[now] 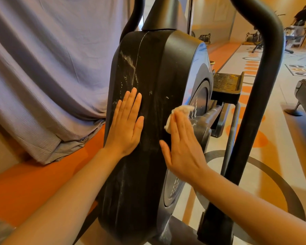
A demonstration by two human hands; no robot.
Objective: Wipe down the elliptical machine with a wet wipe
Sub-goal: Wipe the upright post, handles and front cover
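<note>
The elliptical machine's black flywheel housing (pixel 154 71) fills the middle of the view, streaked with white dust along its front face. My left hand (pixel 126 123) lies flat and empty on the housing's left side, fingers together pointing up. My right hand (pixel 183 144) presses a crumpled white wet wipe (pixel 181 110) against the housing's right edge, beside the grey side disc (pixel 200 96). The wipe shows above and left of my fingers; the rest is hidden under the palm.
A black handlebar arm (pixel 254 106) rises at the right, close to my right forearm. The foot pedal (pixel 227 84) sits behind the housing. A grey cloth (pixel 48 76) hangs at the left. A person stands far back at the top right (pixel 303 15).
</note>
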